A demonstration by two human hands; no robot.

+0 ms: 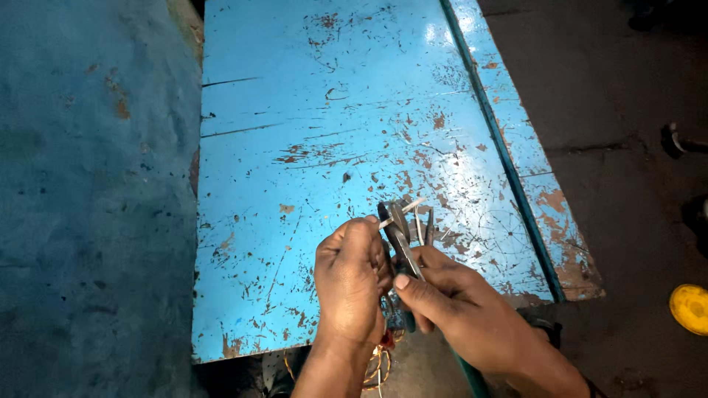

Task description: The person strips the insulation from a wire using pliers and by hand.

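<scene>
Over the near edge of the blue metal sheet (324,147), the right hand (457,302) grips pliers (400,234); the left hand (352,276) pinches a thin wire (402,209) at their tip.

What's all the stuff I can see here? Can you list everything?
Pliers: one, dark metal, held above the panel's lower middle.
Wire piece: one, pale, thin, at the pliers' tip.
Wire bundle: one, coppery, below the hands at the bottom edge.
Metal panel: one, light blue with rust chips, centre.
Wall: one, darker blue, rough, left.
Floor: dark, right.
Round object: one, yellow, right edge.
Left hand: holds the wire piece.
Right hand: grips the pliers' handles.
</scene>
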